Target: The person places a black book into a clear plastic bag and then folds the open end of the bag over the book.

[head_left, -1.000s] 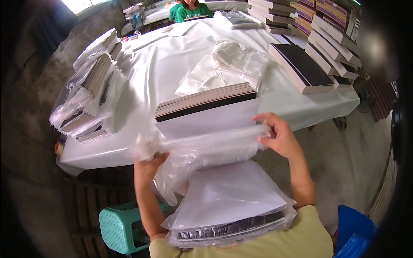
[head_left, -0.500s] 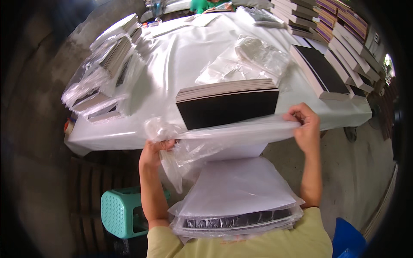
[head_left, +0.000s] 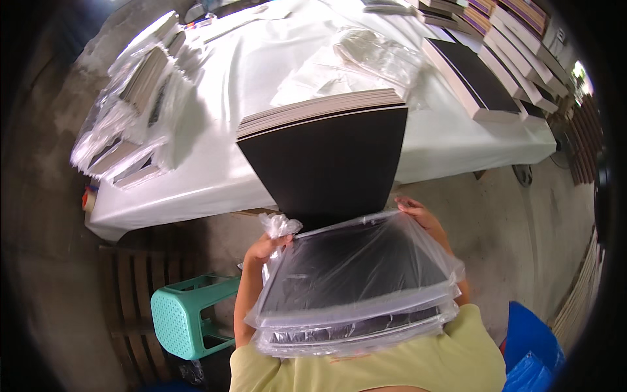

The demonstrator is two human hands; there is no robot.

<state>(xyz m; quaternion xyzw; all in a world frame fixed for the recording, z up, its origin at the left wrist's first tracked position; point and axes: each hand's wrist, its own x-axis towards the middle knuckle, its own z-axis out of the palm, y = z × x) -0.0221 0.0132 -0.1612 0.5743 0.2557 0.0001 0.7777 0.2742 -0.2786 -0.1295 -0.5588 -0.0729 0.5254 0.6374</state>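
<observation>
Clear plastic bag (head_left: 362,264) stretches between the hands (head_left: 264,247), left closed on its rim, right's grip unclear.

Both hands have come down toward the lap and closer together since half a second ago — left hand (head_left: 264,249) with the bunched film (head_left: 281,226), right hand (head_left: 423,217) at the other end of the bag mouth (head_left: 349,225). Clear bag (head_left: 366,271) was a taut band across the stack front, now it's drawn down and spread over the lap, so much more of the black board (head_left: 326,153) is bare above it. Film over the lap showed white before — now mostly black, with a white band (head_left: 356,307) near the body.
</observation>
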